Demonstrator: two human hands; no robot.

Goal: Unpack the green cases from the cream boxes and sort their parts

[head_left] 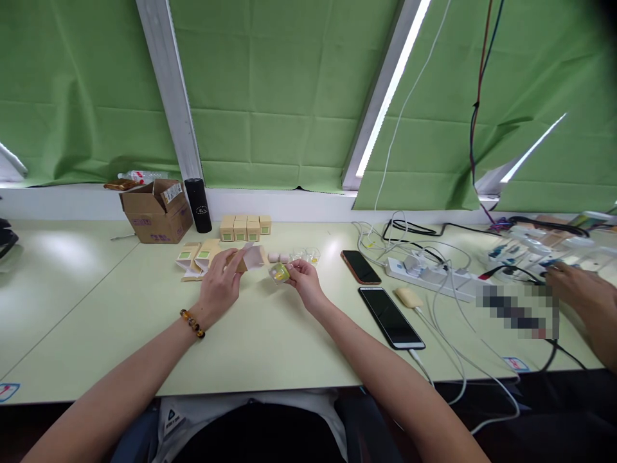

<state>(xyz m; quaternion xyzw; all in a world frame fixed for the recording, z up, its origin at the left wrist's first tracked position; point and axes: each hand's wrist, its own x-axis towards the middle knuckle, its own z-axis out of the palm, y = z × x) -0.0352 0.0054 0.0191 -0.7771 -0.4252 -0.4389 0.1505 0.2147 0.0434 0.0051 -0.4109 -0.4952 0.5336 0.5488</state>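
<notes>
Left hand [220,283]: fingers closed on a small box [250,258] of pale pink card, flap open, long axis running left to right, open end toward the right hand.
Right hand [303,278]: fingertips pinched on a small cup [279,272], clear glossy plastic with yellow-green inside, held just above the tabletop [289,347], near the box's open end.
Hands: apart, each clamped on its own thing.
Wrist: amber bead bracelet [193,323] on the left.
Behind: 4 square tan boxes [245,227] in a row; flat folded cartons [196,257] beside the left hand; 2 clear cups [306,255] past the right hand.
Left rear: open brown corrugated carton [157,211], black cylinder [198,205] upright beside it.
Right: 2 dark glossy phones [376,292], white power strip [429,273] with tangled cables.
Far right: another person's hand [576,286].
</notes>
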